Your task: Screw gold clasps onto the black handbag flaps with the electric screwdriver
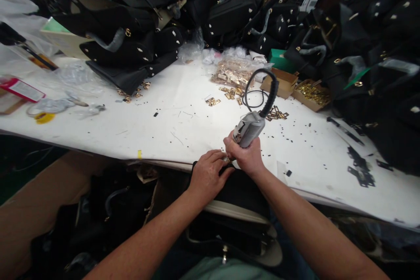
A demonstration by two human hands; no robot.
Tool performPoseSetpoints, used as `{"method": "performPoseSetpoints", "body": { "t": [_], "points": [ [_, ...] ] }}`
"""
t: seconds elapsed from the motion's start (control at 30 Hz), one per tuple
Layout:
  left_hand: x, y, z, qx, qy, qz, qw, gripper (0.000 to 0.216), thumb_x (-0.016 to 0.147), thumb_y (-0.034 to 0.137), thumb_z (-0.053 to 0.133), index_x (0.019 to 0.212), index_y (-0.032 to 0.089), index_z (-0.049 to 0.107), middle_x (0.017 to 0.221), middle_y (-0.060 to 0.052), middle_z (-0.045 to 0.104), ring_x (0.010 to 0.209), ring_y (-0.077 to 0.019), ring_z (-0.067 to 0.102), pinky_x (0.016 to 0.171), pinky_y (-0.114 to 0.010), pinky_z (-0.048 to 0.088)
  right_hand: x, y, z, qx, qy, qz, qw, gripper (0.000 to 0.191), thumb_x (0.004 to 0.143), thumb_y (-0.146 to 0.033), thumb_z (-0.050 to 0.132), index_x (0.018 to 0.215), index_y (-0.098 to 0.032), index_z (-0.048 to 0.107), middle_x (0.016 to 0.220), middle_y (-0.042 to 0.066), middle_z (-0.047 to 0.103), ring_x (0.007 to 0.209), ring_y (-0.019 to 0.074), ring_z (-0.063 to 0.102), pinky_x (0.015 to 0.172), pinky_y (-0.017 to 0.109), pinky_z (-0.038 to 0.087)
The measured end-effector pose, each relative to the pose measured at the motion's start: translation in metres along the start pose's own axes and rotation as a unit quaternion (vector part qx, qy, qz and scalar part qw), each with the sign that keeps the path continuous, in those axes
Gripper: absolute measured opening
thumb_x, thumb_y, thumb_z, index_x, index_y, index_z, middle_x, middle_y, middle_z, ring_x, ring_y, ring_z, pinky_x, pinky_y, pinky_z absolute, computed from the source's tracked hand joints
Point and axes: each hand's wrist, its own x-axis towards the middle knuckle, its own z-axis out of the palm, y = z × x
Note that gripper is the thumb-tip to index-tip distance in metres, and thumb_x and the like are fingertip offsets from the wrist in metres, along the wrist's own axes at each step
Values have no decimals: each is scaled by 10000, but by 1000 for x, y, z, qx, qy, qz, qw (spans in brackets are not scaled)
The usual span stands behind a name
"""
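My right hand is wrapped around a grey electric screwdriver, which tilts with its black cord end up and its tip down. The tip meets the upper edge of a black handbag in my lap, by a small gold-coloured fitting that my fingers partly hide. My left hand grips the bag at that same edge, thumb and fingers on either side of the spot. The bag's pale-lined opening faces me, with a metal clasp near my body.
Black handbags are piled along the back of the white table. Gold metal plates lie loose beside a plastic bag of similar plates and a cardboard box of gold pieces. More black bags fill a carton at lower left.
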Motion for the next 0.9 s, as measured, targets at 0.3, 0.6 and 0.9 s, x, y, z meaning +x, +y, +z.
{"method": "performPoseSetpoints", "body": {
  "t": [0.3, 0.6, 0.9],
  "points": [
    [-1, 3, -3, 3, -17, -14, 1000, 119, 864, 266, 734, 963, 212, 696, 1138, -67, 705, 1131, -268, 616, 978, -460, 525, 2, 2, 0, 5, -1, 21, 1000, 360, 808, -434, 696, 607, -192, 521, 495, -30, 512, 458, 106, 459, 466, 234, 408],
    [-2, 4, -5, -2, -20, -18, 1000, 84, 872, 288, 729, 875, 208, 703, 1094, -64, 714, 1107, -249, 615, 976, -444, 524, 5, -16, -20, 90, 100, -37, 990, 413, 813, -568, 711, 720, -192, 569, 530, -19, 553, 464, 127, 506, 465, 247, 438],
    [2, 38, -40, -42, 35, 7, 998, 91, 857, 232, 703, 942, 210, 723, 1039, -82, 726, 1037, -250, 651, 939, -446, 553, 7, -1, -81, -425, -17, -24, 905, 372, 837, -417, 661, 1154, -222, 666, 989, 61, 703, 851, 237, 640, 757, 329, 468]
  ]
}}
